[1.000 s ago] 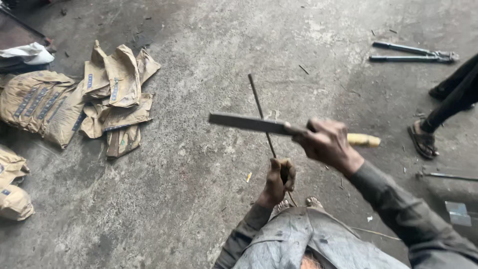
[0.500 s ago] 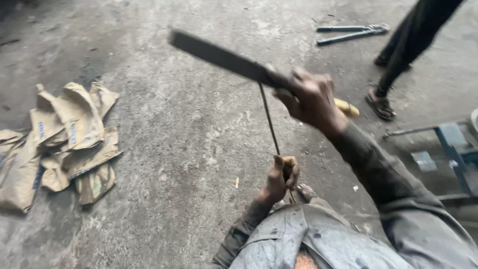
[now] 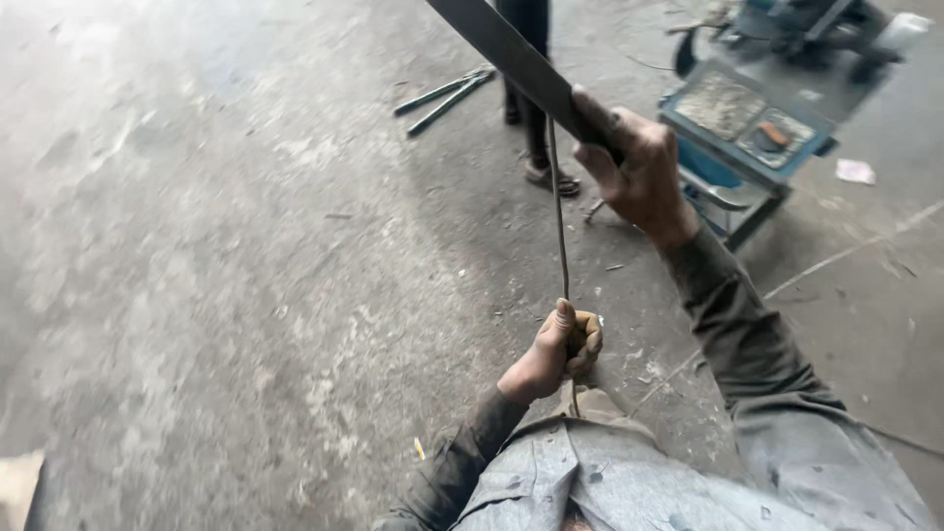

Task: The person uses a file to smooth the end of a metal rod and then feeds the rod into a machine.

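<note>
Since the earlier frame, our right hand (image 3: 639, 167) has raised the flat metal bar (image 3: 511, 54) higher, fingers clenched on it. Our left hand (image 3: 551, 354) grips the thin rod (image 3: 559, 216) upright above the floor (image 3: 246, 275). A misaimed blow could strike those left fingers, judging by their closeness.

Left hand (image 3: 551, 356) low at centre, gripping the base of a thin rod (image 3: 559, 211) that rises upright, right hand (image 3: 637, 167) above and right of it, long flat blade (image 3: 516, 59) crossing the rod top, bolt cutters (image 3: 444, 96) on the floor (image 3: 216, 256) behind left, another person's legs (image 3: 536, 118) behind the rod, machine stand (image 3: 757, 128) at far right.
</note>
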